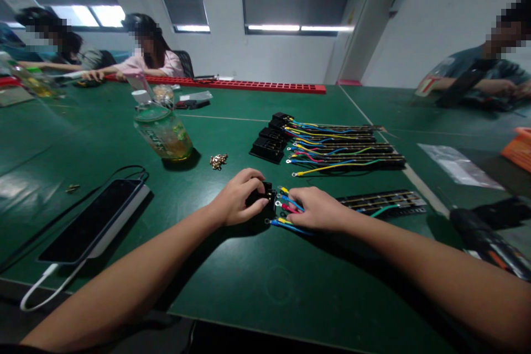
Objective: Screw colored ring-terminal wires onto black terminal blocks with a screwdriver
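Note:
My left hand (239,199) is closed around a small black plastic block (271,202) on the green table; my fingers hide much of it. Just to its right, my right hand (317,208) grips a bundle of coloured wires (286,222). Ring terminals on the wire ends point at the block, close to it. Beyond my right hand lies a black strip (385,202) with brass-coloured lines, partly covered by the hand. Several similar strips (352,147), with wires and black blocks (267,145) at their left ends, lie side by side farther back. A small pile of brass-coloured screws (218,161) sits behind my left hand.
At left are a phone on a white block (95,221) with cables and a jar of drink (164,135). A power tool (485,238), plastic bag (456,164) and orange bin (518,146) are at right. Co-workers sit around the table's far side.

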A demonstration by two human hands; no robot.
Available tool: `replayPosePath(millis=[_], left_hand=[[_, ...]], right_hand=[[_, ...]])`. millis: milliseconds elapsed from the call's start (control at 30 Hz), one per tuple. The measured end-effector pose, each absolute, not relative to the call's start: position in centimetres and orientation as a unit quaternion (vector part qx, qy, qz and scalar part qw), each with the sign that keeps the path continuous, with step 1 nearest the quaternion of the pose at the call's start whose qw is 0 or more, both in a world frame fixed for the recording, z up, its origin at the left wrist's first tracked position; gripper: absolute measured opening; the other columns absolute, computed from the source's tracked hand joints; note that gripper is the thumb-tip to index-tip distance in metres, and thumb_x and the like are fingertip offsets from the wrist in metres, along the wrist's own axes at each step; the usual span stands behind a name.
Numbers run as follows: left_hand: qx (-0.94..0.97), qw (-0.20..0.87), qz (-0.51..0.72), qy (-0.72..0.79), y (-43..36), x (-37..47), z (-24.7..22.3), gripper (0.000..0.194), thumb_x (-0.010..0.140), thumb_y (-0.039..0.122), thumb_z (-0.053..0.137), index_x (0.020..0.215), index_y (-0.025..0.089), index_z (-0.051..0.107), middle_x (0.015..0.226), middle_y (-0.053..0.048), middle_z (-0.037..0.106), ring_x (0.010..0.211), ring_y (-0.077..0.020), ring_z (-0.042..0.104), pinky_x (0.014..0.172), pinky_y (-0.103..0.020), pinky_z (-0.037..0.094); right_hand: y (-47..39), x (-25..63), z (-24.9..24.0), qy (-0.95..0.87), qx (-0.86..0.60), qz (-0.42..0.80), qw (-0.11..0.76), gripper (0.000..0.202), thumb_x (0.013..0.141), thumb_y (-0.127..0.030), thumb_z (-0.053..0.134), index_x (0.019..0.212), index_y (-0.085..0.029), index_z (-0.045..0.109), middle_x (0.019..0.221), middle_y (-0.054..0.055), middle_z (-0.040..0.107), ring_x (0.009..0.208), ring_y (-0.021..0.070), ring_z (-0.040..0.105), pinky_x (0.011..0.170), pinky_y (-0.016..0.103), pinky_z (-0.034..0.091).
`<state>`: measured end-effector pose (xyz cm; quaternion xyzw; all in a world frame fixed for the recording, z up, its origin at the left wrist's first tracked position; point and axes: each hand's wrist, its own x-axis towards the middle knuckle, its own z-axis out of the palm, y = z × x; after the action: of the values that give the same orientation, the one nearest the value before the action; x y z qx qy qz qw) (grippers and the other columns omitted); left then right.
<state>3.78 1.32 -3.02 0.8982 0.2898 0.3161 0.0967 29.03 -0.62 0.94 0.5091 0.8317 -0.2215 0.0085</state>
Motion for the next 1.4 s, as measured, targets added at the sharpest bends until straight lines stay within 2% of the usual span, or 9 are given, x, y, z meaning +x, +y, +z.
replayPosePath(millis=[533, 900, 1000, 1100, 1200, 1400], left_hand=[[0.906, 0.094, 0.329, 0.248, 1.2, 4.1, -3.3, 0.015, 0.095, 0.031, 0.061, 0.100, 0.017, 0.059, 0.118, -0.015, 0.061, 0.109, -0.0267, 0.062, 0.094, -0.043, 0.056], [0.907, 0.086, 0.331, 0.247, 1.0, 4.3, -3.2, 0.015, 0.095, 0.030, 0.061, 0.101, 0.016, 0.060, 0.119, -0.015, 0.060, 0.111, -0.0267, 0.062, 0.095, -0.043, 0.057], [0.906, 0.086, 0.332, 0.247, 1.0, 4.4, -3.3, 0.015, 0.096, 0.030, 0.061, 0.101, 0.017, 0.059, 0.119, -0.015, 0.059, 0.110, -0.0262, 0.062, 0.094, -0.043, 0.057], [0.906, 0.086, 0.334, 0.247, 1.0, 4.4, -3.3, 0.014, 0.096, 0.030, 0.061, 0.101, 0.017, 0.059, 0.119, -0.015, 0.059, 0.110, -0.0256, 0.062, 0.094, -0.043, 0.057], [0.906, 0.088, 0.332, 0.249, 1.0, 4.4, -3.3, 0.014, 0.096, 0.031, 0.061, 0.100, 0.017, 0.059, 0.118, -0.014, 0.059, 0.109, -0.0253, 0.062, 0.093, -0.042, 0.057], [0.903, 0.085, 0.332, 0.257, 1.1, 4.4, -3.4, 0.015, 0.097, 0.031, 0.061, 0.100, 0.017, 0.059, 0.119, -0.014, 0.059, 0.110, -0.0259, 0.062, 0.094, -0.043, 0.057]], right_hand=[[-0.3, 29.3, 0.6, 0.824, 0.504, -0.258, -0.009, 0.020, 0.080, -0.035, 0.068, 0.078, -0.021, 0.055, 0.076, 0.000, 0.059, 0.069, 0.0132, 0.048, 0.062, 0.027, 0.028], [-0.1, 29.1, 0.6, 0.827, 0.498, -0.261, -0.017, 0.030, 0.082, -0.044, 0.071, 0.077, -0.020, 0.053, 0.073, -0.001, 0.055, 0.068, 0.0130, 0.046, 0.062, 0.028, 0.026], [0.0, 29.1, 0.6, 0.828, 0.489, -0.271, -0.035, 0.031, 0.087, -0.045, 0.067, 0.076, -0.019, 0.054, 0.073, 0.000, 0.055, 0.068, 0.0129, 0.045, 0.062, 0.028, 0.026], [0.1, 29.3, 0.6, 0.828, 0.474, -0.295, -0.044, 0.025, 0.092, -0.037, 0.058, 0.076, -0.017, 0.056, 0.073, 0.001, 0.056, 0.068, 0.0130, 0.046, 0.063, 0.028, 0.027], [0.3, 29.4, 0.9, 0.826, 0.462, -0.319, -0.034, 0.018, 0.090, -0.030, 0.058, 0.079, -0.017, 0.060, 0.072, 0.000, 0.057, 0.068, 0.0128, 0.048, 0.063, 0.027, 0.029], [0.4, 29.5, 0.9, 0.823, 0.460, -0.331, -0.035, 0.016, 0.091, -0.027, 0.059, 0.080, -0.016, 0.061, 0.073, -0.001, 0.056, 0.068, 0.0119, 0.048, 0.063, 0.026, 0.030]])
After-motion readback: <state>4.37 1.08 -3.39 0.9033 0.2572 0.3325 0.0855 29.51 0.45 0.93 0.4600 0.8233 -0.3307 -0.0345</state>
